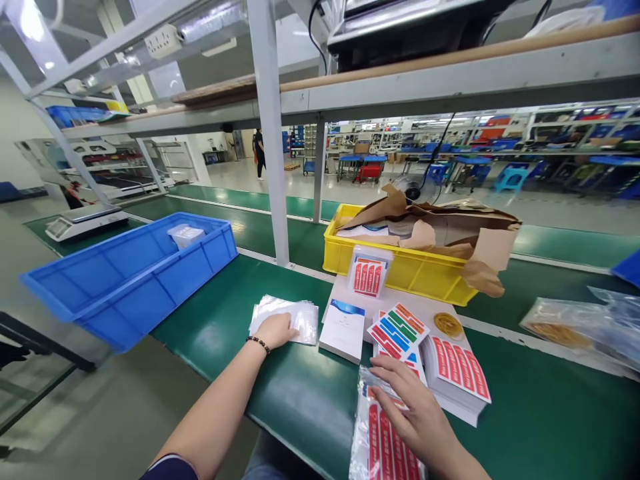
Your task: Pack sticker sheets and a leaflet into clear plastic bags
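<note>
My left hand, with a beaded bracelet at the wrist, rests on a pile of clear plastic bags, its thumb and fingers drawn together at the top bag. My right hand lies with fingers stretched apart over a clear bag holding a red-and-white label sheet. Between the hands sits a stack of white booklets with a blue top edge. Beyond my right fingers are multicoloured sticker sheets, and to their right a tall stack of red label sheets.
A blue bin stands left, holding a small clear packet. Behind the papers are a yellow bin with torn brown paper, a packed label bundle and rubber bands. A white shelf post rises from the green bench.
</note>
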Demonstrator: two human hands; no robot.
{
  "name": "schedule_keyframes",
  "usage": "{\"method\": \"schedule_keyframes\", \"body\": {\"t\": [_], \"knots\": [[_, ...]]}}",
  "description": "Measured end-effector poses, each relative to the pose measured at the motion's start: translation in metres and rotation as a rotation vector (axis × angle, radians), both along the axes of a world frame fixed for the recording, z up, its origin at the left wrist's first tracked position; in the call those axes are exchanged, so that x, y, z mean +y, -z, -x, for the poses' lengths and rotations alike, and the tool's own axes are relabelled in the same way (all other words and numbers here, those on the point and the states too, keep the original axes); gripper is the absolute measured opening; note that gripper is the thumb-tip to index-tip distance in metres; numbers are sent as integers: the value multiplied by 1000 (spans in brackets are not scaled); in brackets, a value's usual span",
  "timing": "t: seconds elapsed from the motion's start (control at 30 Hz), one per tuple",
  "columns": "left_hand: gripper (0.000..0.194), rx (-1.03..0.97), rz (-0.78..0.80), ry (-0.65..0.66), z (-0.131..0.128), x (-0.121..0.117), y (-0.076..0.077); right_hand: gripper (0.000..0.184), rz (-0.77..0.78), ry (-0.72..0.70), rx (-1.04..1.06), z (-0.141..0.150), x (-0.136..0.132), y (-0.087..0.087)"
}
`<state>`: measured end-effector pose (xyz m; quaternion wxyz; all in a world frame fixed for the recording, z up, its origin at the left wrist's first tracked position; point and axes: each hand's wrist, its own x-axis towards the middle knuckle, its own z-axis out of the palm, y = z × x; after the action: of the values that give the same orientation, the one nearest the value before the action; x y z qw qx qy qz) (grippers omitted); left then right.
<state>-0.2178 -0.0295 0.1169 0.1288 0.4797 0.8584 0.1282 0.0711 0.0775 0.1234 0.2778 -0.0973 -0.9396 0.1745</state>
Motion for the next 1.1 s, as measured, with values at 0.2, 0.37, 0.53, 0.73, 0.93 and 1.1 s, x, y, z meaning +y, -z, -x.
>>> {"method": "schedule_keyframes", "body": {"t": [0.2,0.37,0.53,0.73,0.93,1.1], "knots": [[17,19,0,17,-3,-2,1,15,167,-5,149,9,-2,4],[24,32,-100,65,-28,-1,-25,21,461,40,105,5,-4,9],[20,-46,-193,358,-90,5,-48,44,957,91,125,5,-4,16],[25,-130,-124,581,-152,38,-32,42,724,234,19,-4,15,27],[46,-824,-218,187,-158,71,1,30,82,289,-29,-10,23,42],[33,-1125,-308,26,-160,76,18,32,71,248,4,-6,22,35]]}}
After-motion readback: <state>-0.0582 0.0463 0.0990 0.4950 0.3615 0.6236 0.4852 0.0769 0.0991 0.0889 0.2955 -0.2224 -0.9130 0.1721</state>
